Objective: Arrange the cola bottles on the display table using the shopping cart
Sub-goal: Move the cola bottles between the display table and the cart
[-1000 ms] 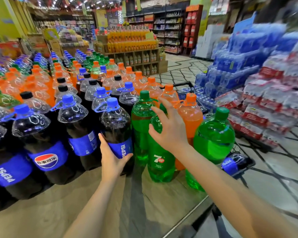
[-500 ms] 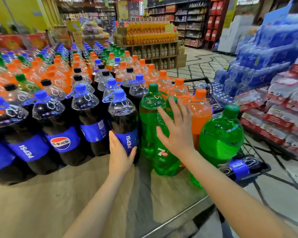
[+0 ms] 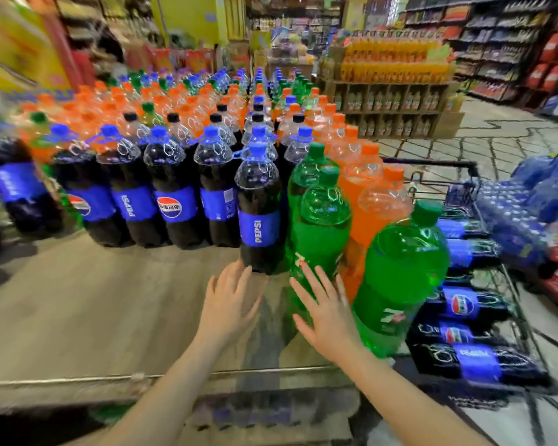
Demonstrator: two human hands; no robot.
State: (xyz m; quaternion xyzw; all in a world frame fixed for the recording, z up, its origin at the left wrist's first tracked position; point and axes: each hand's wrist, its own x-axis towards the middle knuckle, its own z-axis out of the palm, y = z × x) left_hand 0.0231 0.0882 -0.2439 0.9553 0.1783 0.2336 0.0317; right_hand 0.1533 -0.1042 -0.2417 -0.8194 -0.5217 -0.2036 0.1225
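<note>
1. Nearest: two bare forearms, cut off by the bottom edge, reaching over the pale wood-grain display table [image 3: 78, 304] with its thin metal front rim.
2. Left hand [image 3: 231, 299]: flat, fingers straight and slightly spread, fingertips at the base of the front dark cola bottle with blue cap and blue PEPSI label [image 3: 258, 207]; gripping nothing. Actual contact hard to judge through blur.
3. Right hand [image 3: 327, 309]: open, fingers splayed, lying against the lower side of a green 7up plastic bottle [image 3: 322, 226]; not curled round it.
4. Just right of that: a second, larger-looking green bottle [image 3: 403, 268] at the table's near right corner, smooth and glossy, label smeared.
5. Right of the table: a black wire shopping cart [image 3: 464, 175] holding more cola bottles lying on their sides [image 3: 464, 304]; lower ones blurred.
6. Behind the front cola bottle: a row of upright cola bottles [image 3: 171, 194], rounded shoulders, blue labels.
7. Farther: orange-capped soda bottles [image 3: 364, 175] and mixed caps in ranks, detail lost.
8. Far right: shrink-wrapped blue packs [image 3: 535, 194], indistinct.
</note>
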